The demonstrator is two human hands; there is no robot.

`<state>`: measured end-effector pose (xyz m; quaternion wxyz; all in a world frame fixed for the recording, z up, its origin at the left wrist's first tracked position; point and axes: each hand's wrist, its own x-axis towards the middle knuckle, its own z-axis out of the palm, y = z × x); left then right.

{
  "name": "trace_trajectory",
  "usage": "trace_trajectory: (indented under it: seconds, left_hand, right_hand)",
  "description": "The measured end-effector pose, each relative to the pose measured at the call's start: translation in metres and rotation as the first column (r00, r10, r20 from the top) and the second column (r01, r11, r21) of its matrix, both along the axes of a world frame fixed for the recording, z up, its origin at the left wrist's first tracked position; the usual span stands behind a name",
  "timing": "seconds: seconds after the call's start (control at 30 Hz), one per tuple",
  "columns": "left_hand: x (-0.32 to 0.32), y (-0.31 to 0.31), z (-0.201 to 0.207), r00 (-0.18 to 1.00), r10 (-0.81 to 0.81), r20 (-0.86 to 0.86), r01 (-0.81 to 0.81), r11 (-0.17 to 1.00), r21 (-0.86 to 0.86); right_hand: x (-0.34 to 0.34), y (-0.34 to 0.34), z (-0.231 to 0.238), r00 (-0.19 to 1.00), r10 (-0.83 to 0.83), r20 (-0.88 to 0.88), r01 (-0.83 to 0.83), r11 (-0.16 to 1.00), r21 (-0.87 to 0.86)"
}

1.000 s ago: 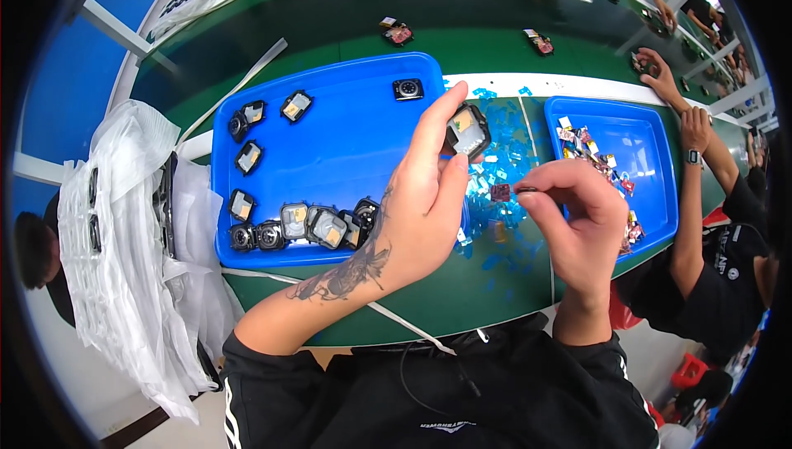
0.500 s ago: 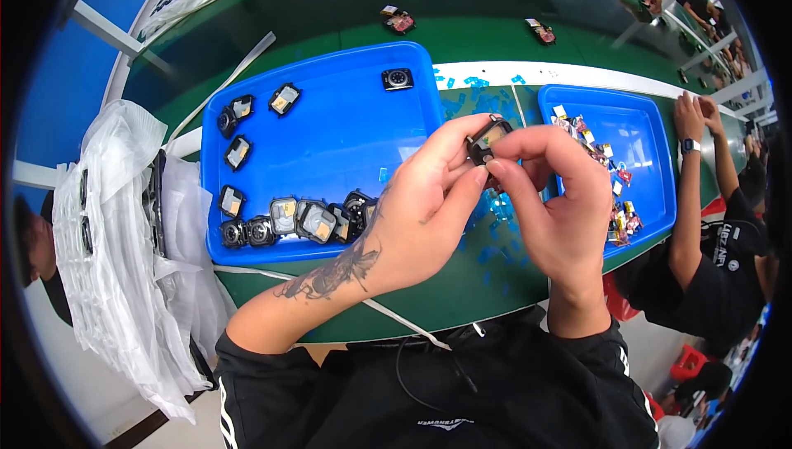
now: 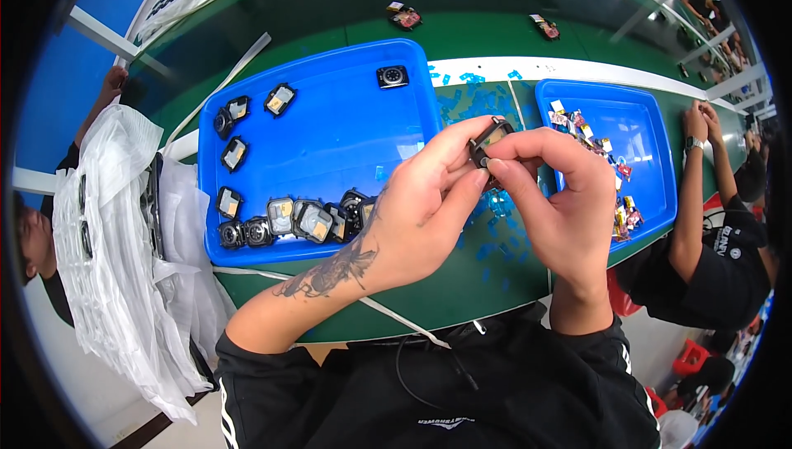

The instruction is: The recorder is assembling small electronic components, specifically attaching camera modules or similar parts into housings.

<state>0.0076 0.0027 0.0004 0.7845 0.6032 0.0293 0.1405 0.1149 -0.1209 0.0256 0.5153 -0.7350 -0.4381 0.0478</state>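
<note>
In front of me, between two blue trays, my left hand (image 3: 425,218) is closed round a small black watch case (image 3: 492,137) and holds it tilted up. My right hand (image 3: 569,193) pinches with thumb and forefinger at the case's near edge; whether a smaller part sits between those fingertips is hidden. The left tray (image 3: 330,139) holds several similar black watch cases (image 3: 313,221), mostly along its near and left sides, with one (image 3: 393,77) alone at the far right corner. In the right tray (image 3: 653,148) lie small parts (image 3: 627,216) in red, white and yellow.
Blue film scraps (image 3: 470,106) litter the green table (image 3: 445,304) between the trays. Beyond a white strip, a dark green surface carries two small assemblies (image 3: 405,17). White plastic sheeting (image 3: 115,251) hangs at the left. A co-worker's forearms (image 3: 691,193) reach in at the right.
Both my hands stay almost in place on the watch case. At the left, another person's arm has come into view behind the sheeting. The view has shifted slightly.
</note>
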Motion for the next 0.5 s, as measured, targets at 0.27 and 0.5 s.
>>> trace_trajectory:
  seconds: [0.27, 0.5]
  left_hand:
    - [-0.0019, -0.0005, 0.0007, 1.0, -0.018, 0.011, 0.017, 0.996, 0.088]
    - [-0.0017, 0.0034, -0.0042, 0.992, -0.007, -0.122, 0.02, 0.993, 0.112]
  right_hand:
    - [0.0046, 0.0011, 0.0032, 0.991, 0.005, 0.135, -0.002, 1.0, -0.021]
    - [0.0053, 0.0008, 0.0072, 0.977, -0.066, 0.205, 0.106, 0.976, -0.191]
